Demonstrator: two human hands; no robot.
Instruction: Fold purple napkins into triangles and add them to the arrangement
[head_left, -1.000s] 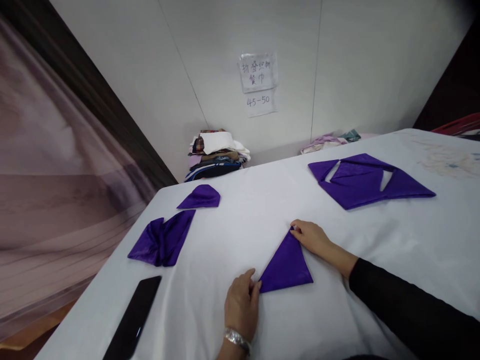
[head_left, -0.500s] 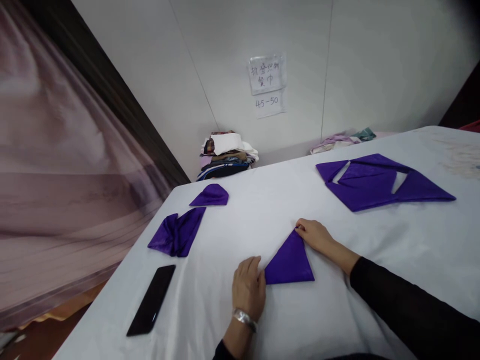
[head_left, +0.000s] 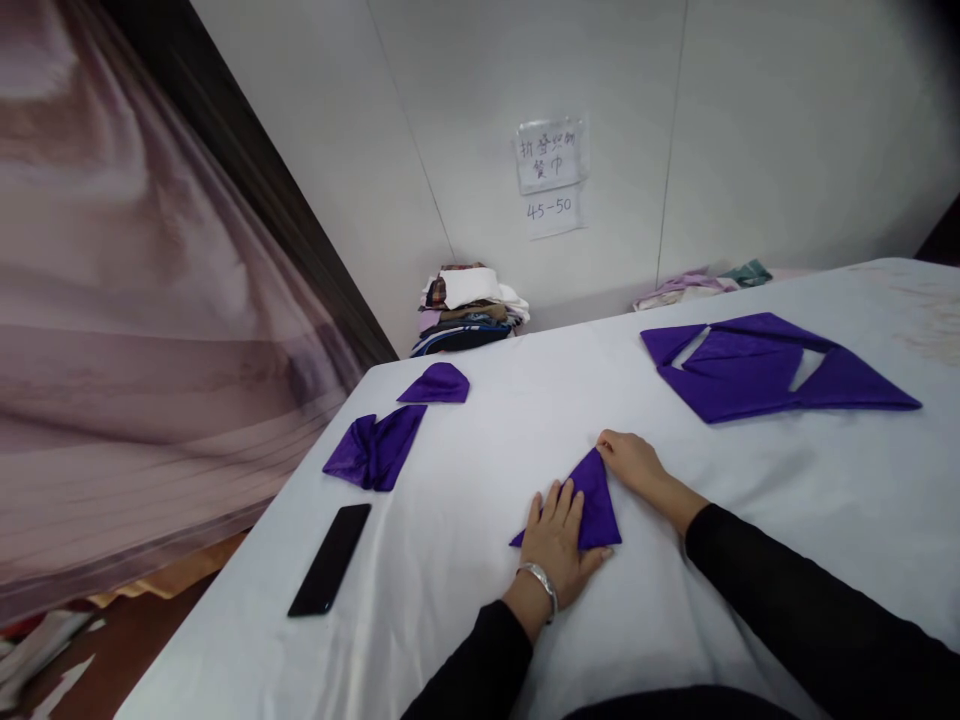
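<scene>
A purple cloth napkin (head_left: 600,510), folded into a triangle, lies on the white-covered table (head_left: 480,450) in front of me. My left hand (head_left: 559,545) rests flat on its left part, fingers spread, covering much of it. At the top corner, my right hand (head_left: 630,462) pinches the fabric between thumb and fingers. Two smaller folded purple cloths, one rounded (head_left: 439,384) and one creased (head_left: 375,450), lie to the left. Farther off on the right is a larger folded purple cloth (head_left: 772,365) with two gaps showing the white table cover.
A black phone-like slab (head_left: 330,560) lies near the left table edge. Behind the table are a stack of folded clothes (head_left: 472,310) and more fabric (head_left: 686,288). A pinkish curtain (head_left: 135,300) hangs at left; handwritten paper signs (head_left: 551,160) are on the wall.
My left hand has moved from beside the napkin's left corner onto the napkin, flattening out over it. My right hand still pinches the top corner. The whole view has shifted slightly.
</scene>
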